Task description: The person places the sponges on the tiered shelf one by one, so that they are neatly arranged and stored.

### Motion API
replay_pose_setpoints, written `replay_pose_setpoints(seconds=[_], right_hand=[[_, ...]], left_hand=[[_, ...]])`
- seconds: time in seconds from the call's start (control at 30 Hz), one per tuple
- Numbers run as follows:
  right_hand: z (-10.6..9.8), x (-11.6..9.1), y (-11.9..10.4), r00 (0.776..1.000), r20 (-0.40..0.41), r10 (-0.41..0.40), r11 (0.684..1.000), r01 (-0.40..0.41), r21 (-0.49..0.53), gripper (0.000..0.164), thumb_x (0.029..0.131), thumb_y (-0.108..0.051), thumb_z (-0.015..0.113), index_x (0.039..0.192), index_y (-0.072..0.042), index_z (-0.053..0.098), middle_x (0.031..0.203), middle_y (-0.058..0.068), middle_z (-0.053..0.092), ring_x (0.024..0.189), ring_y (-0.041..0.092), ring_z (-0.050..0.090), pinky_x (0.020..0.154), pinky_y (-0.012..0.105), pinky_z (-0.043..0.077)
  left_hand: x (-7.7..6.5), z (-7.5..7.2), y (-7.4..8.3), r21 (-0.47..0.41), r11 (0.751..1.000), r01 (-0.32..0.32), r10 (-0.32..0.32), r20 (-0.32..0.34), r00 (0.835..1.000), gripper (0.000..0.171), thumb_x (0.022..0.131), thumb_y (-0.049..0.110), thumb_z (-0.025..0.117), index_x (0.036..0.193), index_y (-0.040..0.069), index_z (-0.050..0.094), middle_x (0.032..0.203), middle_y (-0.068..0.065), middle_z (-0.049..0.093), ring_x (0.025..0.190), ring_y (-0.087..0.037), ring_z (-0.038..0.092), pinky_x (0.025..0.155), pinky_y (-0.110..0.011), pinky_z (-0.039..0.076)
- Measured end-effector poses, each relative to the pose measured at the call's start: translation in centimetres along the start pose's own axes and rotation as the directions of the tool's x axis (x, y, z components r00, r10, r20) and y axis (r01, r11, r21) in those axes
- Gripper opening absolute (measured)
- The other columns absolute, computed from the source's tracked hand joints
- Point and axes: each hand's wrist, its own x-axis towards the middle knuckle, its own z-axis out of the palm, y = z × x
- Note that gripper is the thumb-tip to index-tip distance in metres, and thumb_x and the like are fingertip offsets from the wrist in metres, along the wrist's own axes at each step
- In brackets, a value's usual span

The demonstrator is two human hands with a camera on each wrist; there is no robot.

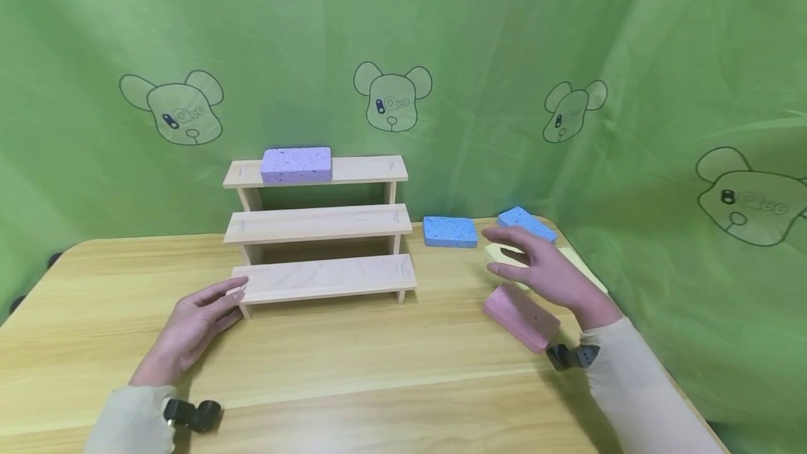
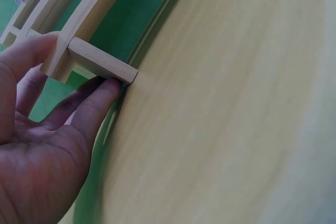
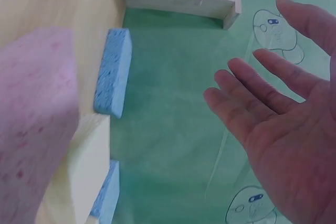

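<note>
My left hand (image 1: 195, 324) holds the left end of the lowest step of a three-tier wooden display stand (image 1: 328, 279). In the left wrist view the thumb lies on that step and other fingers (image 2: 97, 106) touch its leg (image 2: 102, 61). A purple sponge (image 1: 296, 164) lies on the top tier, left of centre. My right hand (image 1: 548, 268), holding nothing, hovers over a pale yellow sponge (image 1: 498, 256), which it partly covers. Nearer the front lies a pink sponge (image 1: 522, 317), close below this hand. The right wrist view shows the fingers spread apart.
Two blue sponges, one beside the stand (image 1: 450, 231) and one at the back right corner (image 1: 526, 223), lie on the wooden table (image 1: 353, 377). Another pale yellow piece (image 1: 583, 268) is partly behind the right hand. A green curtain (image 1: 479, 33) hangs behind and to the right.
</note>
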Motion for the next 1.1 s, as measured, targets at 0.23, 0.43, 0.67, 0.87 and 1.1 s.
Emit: replay_pose_setpoints(seconds=[0.23, 0.43, 0.67, 0.87, 1.1], right_hand=[[-0.6, -2.7, 1.8, 0.997, -0.025, 0.079, 0.996, -0.08, -0.039, 0.056, 0.094, -0.019, 0.069, 0.141, 0.001, 0.047, 0.147, 0.019, 0.042, 0.133, 0.043, 0.039, 0.109, 0.051, 0.037], [-1.2, -5.1, 3.3, 0.989, -0.032, 0.144, 0.985, -0.147, -0.088, 0.058, 0.094, -0.023, 0.069, 0.141, 0.0, 0.047, 0.146, 0.02, 0.042, 0.13, 0.047, 0.041, 0.106, 0.054, 0.039], [-0.8, -6.4, 4.0, 0.983, -0.022, 0.181, 0.975, -0.182, -0.124, 0.063, 0.093, -0.027, 0.07, 0.142, 0.002, 0.044, 0.145, 0.025, 0.04, 0.127, 0.054, 0.039, 0.106, 0.062, 0.035], [0.1, -7.4, 4.5, 0.983, -0.032, 0.179, 0.964, -0.182, -0.196, 0.069, 0.087, -0.024, 0.076, 0.14, 0.006, 0.044, 0.14, 0.031, 0.042, 0.121, 0.061, 0.039, 0.101, 0.071, 0.034], [0.7, -7.8, 5.4, 0.977, -0.049, 0.208, 0.95, -0.214, -0.228, 0.077, 0.079, -0.029, 0.082, 0.138, 0.005, 0.046, 0.138, 0.031, 0.043, 0.125, 0.054, 0.039, 0.102, 0.072, 0.029]], left_hand=[[-0.2, 0.0, -0.2, 0.017, 1.0, 0.007, -0.007, 0.002, 1.0, 0.039, 0.095, 0.011, 0.067, 0.132, 0.004, 0.06, 0.156, -0.023, 0.02, 0.108, -0.007, 0.061, 0.099, -0.031, 0.049], [0.1, 0.2, -0.2, 0.016, 1.0, 0.004, -0.004, 0.005, 1.0, 0.045, 0.093, 0.012, 0.069, 0.135, 0.001, 0.056, 0.157, -0.022, 0.02, 0.11, -0.008, 0.06, 0.1, -0.031, 0.048], [-0.1, -0.1, -0.1, -0.003, 1.0, 0.007, -0.007, -0.024, 1.0, 0.041, 0.093, 0.01, 0.069, 0.132, 0.003, 0.059, 0.154, -0.02, 0.025, 0.109, -0.009, 0.061, 0.099, -0.031, 0.049], [-0.2, -0.1, 0.0, 0.017, 1.0, 0.0, 0.0, -0.017, 1.0, 0.042, 0.093, 0.012, 0.069, 0.133, 0.003, 0.059, 0.154, -0.019, 0.028, 0.109, -0.009, 0.061, 0.099, -0.032, 0.049], [-0.1, -0.1, 0.0, 0.018, 1.0, -0.001, 0.001, -0.021, 1.0, 0.046, 0.093, 0.011, 0.068, 0.136, 0.0, 0.055, 0.155, -0.021, 0.024, 0.11, -0.009, 0.061, 0.1, -0.032, 0.049]])
